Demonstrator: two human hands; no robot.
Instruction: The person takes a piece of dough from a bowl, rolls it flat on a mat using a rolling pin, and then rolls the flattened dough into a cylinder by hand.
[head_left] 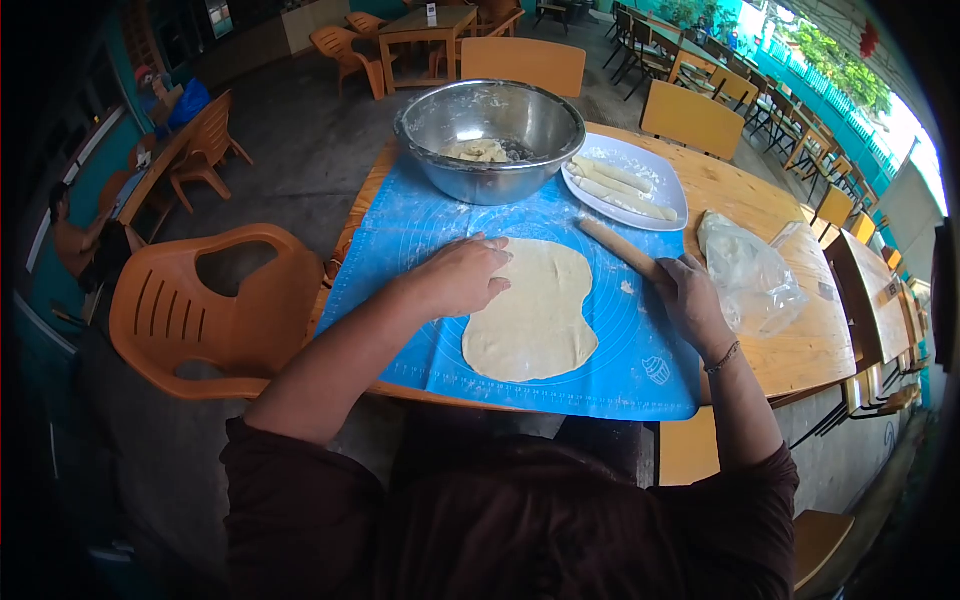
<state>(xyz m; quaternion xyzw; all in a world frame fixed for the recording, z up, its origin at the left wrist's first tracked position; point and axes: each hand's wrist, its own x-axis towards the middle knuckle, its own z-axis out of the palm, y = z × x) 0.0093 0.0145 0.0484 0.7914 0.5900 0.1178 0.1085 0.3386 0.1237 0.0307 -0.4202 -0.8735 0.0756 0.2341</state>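
A flat, rolled-out sheet of pale dough (530, 315) lies on the blue mat (400, 345). My left hand (465, 275) rests at the dough's upper left edge, fingers apart, holding nothing. Wrapped round the lower end of a wooden rolling pin (620, 247) is my right hand (690, 300), to the right of the dough. The pin slants up and to the left, its far end beside the white plate (672, 195). Several rolled pieces of dough (620, 185) lie on that plate.
Behind the dough stands a metal bowl (480, 180) with dough and flour inside. A clear plastic bag (750, 270) lies right of the mat on the wooden table (800, 345). An orange chair (215, 310) is at the left. Two people sit farther off at the left.
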